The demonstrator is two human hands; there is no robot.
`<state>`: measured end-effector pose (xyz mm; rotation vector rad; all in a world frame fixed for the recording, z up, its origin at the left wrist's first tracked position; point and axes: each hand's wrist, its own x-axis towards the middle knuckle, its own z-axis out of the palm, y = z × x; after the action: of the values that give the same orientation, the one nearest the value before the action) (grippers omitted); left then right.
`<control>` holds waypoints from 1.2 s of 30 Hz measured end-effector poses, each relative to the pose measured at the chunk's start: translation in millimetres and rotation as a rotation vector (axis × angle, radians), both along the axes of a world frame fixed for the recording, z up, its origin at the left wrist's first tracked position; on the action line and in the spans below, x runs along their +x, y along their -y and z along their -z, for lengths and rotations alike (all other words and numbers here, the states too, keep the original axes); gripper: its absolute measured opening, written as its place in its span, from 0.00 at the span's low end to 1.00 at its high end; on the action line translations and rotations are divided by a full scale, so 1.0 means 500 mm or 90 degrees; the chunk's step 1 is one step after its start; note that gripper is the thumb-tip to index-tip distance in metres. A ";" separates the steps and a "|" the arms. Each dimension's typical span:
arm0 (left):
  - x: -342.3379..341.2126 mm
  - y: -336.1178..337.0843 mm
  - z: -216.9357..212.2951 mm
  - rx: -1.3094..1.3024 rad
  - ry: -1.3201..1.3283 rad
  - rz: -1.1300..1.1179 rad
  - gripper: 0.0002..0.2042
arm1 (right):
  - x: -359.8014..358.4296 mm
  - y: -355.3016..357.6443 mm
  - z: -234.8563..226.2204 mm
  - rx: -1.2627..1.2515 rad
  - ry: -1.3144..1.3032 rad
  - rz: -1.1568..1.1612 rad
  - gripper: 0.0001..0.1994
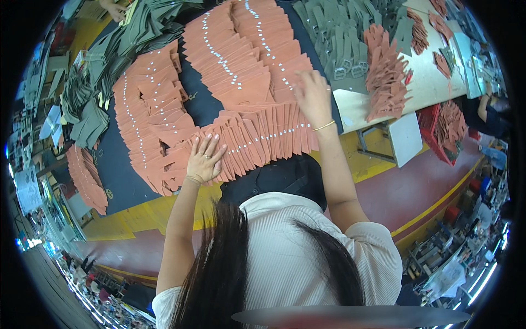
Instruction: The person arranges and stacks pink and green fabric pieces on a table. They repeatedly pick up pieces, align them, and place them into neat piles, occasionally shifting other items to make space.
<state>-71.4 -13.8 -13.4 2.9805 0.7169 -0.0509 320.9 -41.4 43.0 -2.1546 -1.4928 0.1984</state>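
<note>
Overlapping coral-orange cut pieces, leather-like with small white labels, lie fanned out in long rows on a dark table (123,189). My left hand (205,160) rests flat on the near row (263,137), fingers spread, a ring on one of them. At the right end of the rows, my right hand (315,98) is over the edge of the pieces, its fingers loosely bent and apart; I see nothing held in it. Two more rows (219,52) run away from me, and another curved row (134,115) lies to the left.
Dark green pieces (104,52) are heaped at the far left, and green straps with buckles (342,49) lie at the far right. A pale side table (433,82) carries an orange bundle (383,77). Below it stand a stool (404,140) and a red crate (433,134). Another person's hand (114,10) shows at the far left.
</note>
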 end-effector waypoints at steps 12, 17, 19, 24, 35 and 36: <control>-0.003 0.001 -0.001 -0.035 0.028 -0.018 0.26 | -0.135 -0.104 0.002 -0.186 0.029 -0.226 0.27; -0.003 0.000 0.000 -0.043 0.039 -0.013 0.26 | -0.126 -0.124 -0.002 -0.258 -0.008 -0.230 0.29; -0.004 0.001 -0.002 -0.046 0.041 -0.017 0.25 | -0.124 -0.137 -0.006 -0.307 -0.024 -0.231 0.29; -0.004 0.000 -0.008 -0.062 -0.002 -0.020 0.25 | -0.128 -0.177 -0.020 -0.371 -0.008 -0.220 0.26; -0.007 -0.002 -0.012 -0.093 0.027 -0.028 0.27 | -0.115 -0.252 -0.008 -0.474 -0.045 -0.275 0.32; -0.008 -0.002 -0.011 -0.096 0.033 -0.028 0.27 | -0.116 -0.254 -0.007 -0.459 -0.040 -0.277 0.36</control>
<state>-75.2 -12.9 -8.0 2.8117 0.7380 -0.0225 263.0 85.6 46.6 -2.2427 -2.0547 1.0897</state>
